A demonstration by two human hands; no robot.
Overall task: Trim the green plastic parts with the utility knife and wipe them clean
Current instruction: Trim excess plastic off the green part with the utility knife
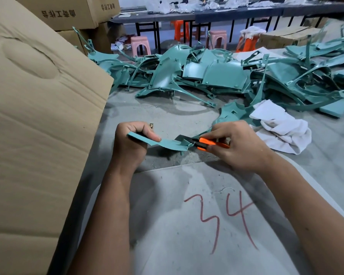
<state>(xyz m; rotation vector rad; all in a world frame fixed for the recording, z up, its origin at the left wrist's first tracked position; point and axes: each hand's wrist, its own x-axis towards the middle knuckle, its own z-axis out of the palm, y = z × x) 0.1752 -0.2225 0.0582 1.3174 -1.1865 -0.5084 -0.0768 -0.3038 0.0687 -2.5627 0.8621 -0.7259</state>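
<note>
At frame centre the left hand point(132, 141) grips a green plastic part point(165, 143) while the right hand point(239, 144) holds an orange utility knife point(209, 143) against it, above the tabletop point(167, 114).

Both forearms are bare from the lower edge of the view up to the wrists, with no sleeve reaching into sight. The left hand point(134, 142) and the right hand point(239, 144) are ungloved, and neither wrist carries a watch, band or strap. The fingers that show wear no rings, and the nails that can be seen are short and unpainted.
</note>
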